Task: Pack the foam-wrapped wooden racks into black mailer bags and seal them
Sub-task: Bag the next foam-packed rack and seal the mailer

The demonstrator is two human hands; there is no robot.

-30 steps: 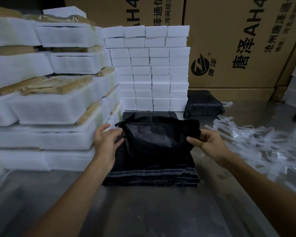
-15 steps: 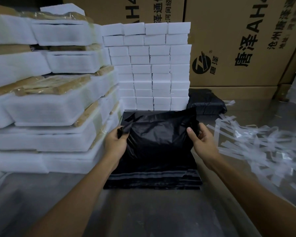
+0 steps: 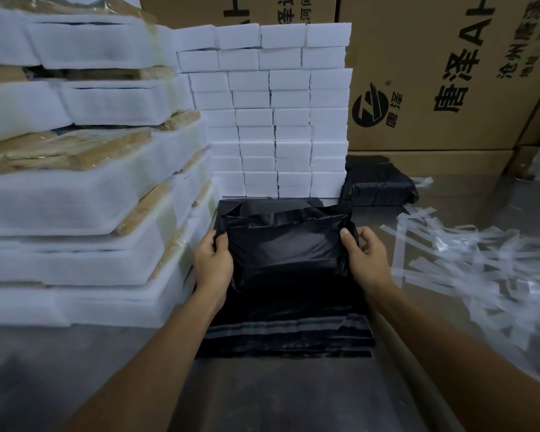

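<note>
A filled black mailer bag [image 3: 286, 247] is gripped at both side edges by the left hand [image 3: 213, 263] and right hand [image 3: 366, 257], above the stack of empty bags [image 3: 287, 335], apparently so its flap can be folded and sealed.

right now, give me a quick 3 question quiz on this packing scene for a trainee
1. True or false: both hands grip the filled black bag.
2. What does that bag rest on? A) a carton B) a stack of flat black mailer bags C) the peeled strips
3. Fill in: the sealed black parcel lies to the ____ of the white foam block wall.

Key
1. True: the left hand holds its left edge and the right hand its right edge.
2. B.
3. Right, in front of the cardboard carton; the foam-wrapped racks are stacked on the left, and the clear peeled strips lie on the right.
</note>
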